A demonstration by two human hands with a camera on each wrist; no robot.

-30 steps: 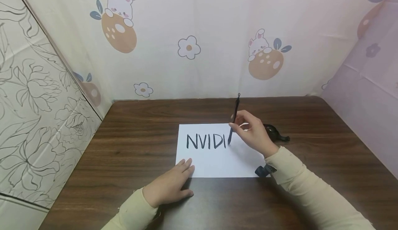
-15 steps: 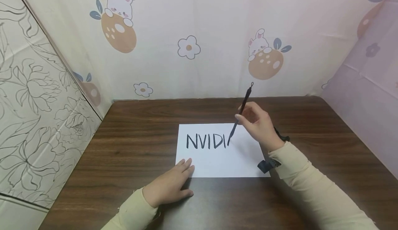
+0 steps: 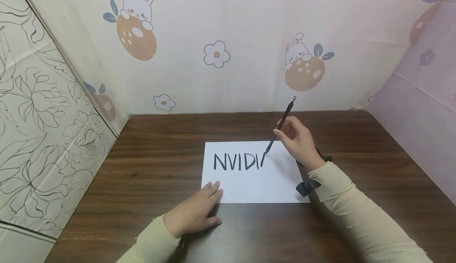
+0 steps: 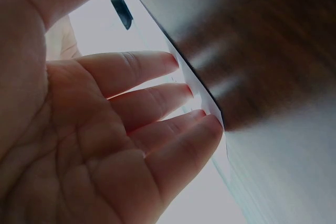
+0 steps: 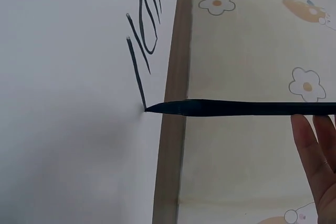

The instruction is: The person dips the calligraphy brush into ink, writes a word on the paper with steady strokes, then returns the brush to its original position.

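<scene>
My right hand [image 3: 298,139] pinches a dark writing brush [image 3: 285,116] that leans to the right, its looped end up. In the right wrist view the tip of the brush [image 5: 173,107] is right at the upper end of a slanted black stroke [image 5: 136,72]. White paper [image 3: 246,188] lies flat, bearing the letters "NVIDI" [image 3: 235,162] and that slanted stroke after them. My left hand [image 3: 196,211] rests with spread, straight fingers on the paper's lower left corner. The left wrist view shows its palm and fingers [image 4: 152,103] along the paper's edge.
Brown wooden table [image 3: 153,168] extends around the paper. A black object [image 3: 325,158] sits behind my right wrist, mostly hidden. A dark wrist strap piece [image 3: 305,188] hangs over the paper's right edge. A patterned curtain [image 3: 249,77] stands behind the table.
My right hand has shifted right and slightly away, tilting the brush further to the right. A slanted stroke now shows after the second "I". The left hand has stayed still.
</scene>
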